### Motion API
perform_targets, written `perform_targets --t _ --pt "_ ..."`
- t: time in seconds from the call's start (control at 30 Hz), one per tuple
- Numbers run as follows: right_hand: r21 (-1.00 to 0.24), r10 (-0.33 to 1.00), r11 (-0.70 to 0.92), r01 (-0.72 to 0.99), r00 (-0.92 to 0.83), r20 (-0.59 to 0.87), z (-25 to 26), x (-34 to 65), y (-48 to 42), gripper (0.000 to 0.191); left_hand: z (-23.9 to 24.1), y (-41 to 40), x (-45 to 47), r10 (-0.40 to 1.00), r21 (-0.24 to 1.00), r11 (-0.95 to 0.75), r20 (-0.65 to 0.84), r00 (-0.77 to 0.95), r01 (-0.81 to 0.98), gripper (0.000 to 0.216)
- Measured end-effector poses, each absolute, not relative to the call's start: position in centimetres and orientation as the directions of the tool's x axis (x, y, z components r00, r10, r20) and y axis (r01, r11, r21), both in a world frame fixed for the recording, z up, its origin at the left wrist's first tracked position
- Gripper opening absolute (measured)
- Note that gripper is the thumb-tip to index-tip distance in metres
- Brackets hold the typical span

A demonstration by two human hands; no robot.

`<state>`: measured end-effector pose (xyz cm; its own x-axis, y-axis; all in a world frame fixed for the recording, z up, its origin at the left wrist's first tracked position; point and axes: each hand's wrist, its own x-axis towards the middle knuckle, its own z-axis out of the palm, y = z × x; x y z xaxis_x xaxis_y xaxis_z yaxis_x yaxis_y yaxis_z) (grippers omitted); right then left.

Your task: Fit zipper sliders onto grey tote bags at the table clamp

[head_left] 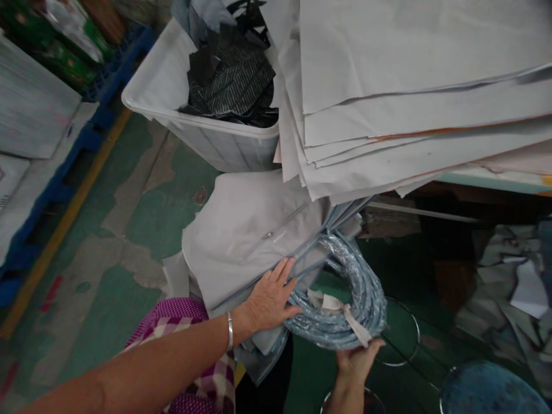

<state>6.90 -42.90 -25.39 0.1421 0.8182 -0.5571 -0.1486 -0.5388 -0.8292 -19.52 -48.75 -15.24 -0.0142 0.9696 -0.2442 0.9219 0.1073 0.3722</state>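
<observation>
My left hand [273, 296], a bracelet at its wrist, lies with fingers stretched out at the edge of a stack of grey fabric pieces [241, 213], its thumb against the coil. A zipper [269, 234] runs across the top piece. The coil of grey-blue cord [364, 282], glossy as if plastic-wrapped, is tied with a pale strip [357, 325]. From below, my right hand [356, 362] grips the coil's near rim; most of its fingers are hidden underneath. Several grey-blue strands [340, 215] run along the fabric edge beside the coil.
A white bin [198, 129] with dark patterned scraps [235, 75] stands ahead. Large grey sheets [388, 115] overhang the table at upper right. A blue pallet [92, 135] is at left, a blue round stool seat [491, 391] at lower right, and scraps [509, 287] under the table.
</observation>
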Motion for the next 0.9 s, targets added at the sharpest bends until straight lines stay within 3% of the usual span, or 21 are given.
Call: perform_targets --t 0.23,0.43,0.63,0.8,0.9 --pt "-0.826 0.777 -0.562 -0.045 0.314 -0.546 -26.4 8.4 -44.7 0.058 -16.0 -50.1 -17.1 0.967 0.362 0.123 -0.253 -0.029 0.924 0.064" --pt "-0.789 0.761 -0.602 -0.122 0.211 -0.613 -27.9 8.9 -43.0 0.048 -15.8 -49.1 -15.8 0.964 0.359 0.163 -0.255 -0.071 0.919 0.056" --pt "-0.723 0.721 -0.667 -0.179 0.089 -0.687 -26.6 9.5 -42.6 0.065 -13.0 -51.1 -16.5 0.989 0.36 0.086 -0.141 -0.037 0.929 0.044" --pt "-0.637 0.63 -0.755 -0.153 0.098 -0.77 -26.2 10.5 -42.5 0.076 -12.1 -54.5 -20.8 0.891 0.24 0.453 -0.151 -0.428 0.859 0.072" --pt "-0.608 0.597 -0.787 -0.106 0.121 -0.793 -26.1 10.6 -43.2 0.07 -14.2 -55.6 -23.0 0.854 0.245 0.513 -0.242 -0.46 0.823 0.078"
